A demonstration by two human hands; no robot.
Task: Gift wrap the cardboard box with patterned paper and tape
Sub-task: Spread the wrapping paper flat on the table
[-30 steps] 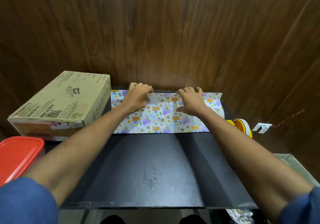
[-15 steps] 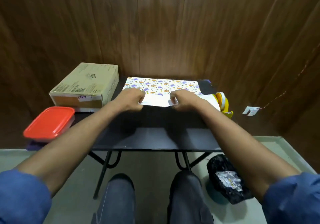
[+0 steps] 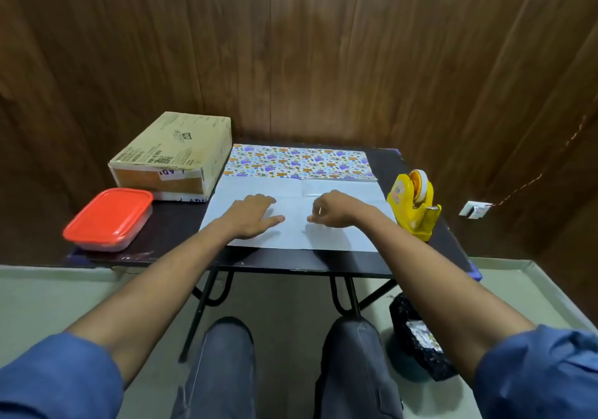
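- You are at the very start of the wrapping: the patterned paper (image 3: pixel 297 208) lies on the table (image 3: pixel 174 224), most of it white side up, with a printed strip along the far edge that looks like a part still folded over.
- Your left hand (image 3: pixel 250 219) lies on the white side of the sheet, fingers straight and spread, palm down, apparently flattening it.
- Your right hand (image 3: pixel 335 208) sits over the sheet just right of the middle crease, fingers loosely curled. Thumb and forefinger seem to meet, but whether they pinch the paper or merely hang above it, I cannot tell.
- The cardboard box (image 3: pixel 174 156) stands at the far left of the table, touching or just beside the left edge of the sheet. It is bare, with its own brown packing tape on the near face, and no paper goes round it.
- The yellow tape dispenser (image 3: pixel 415 203) stands at the right edge of the sheet, untouched, with its roll showing at the top.
- Done so far, by my judgement: the sheet is laid out and largely opened, nothing more.
- Left for you: open the far strip if it is a fold, set the box on the white side, bring the paper round it, tape the seam, then fold and tape both ends.
- A red-lidded container (image 3: pixel 110 219) sits near the left corner, apart from the sheet, and has no part in this yet.
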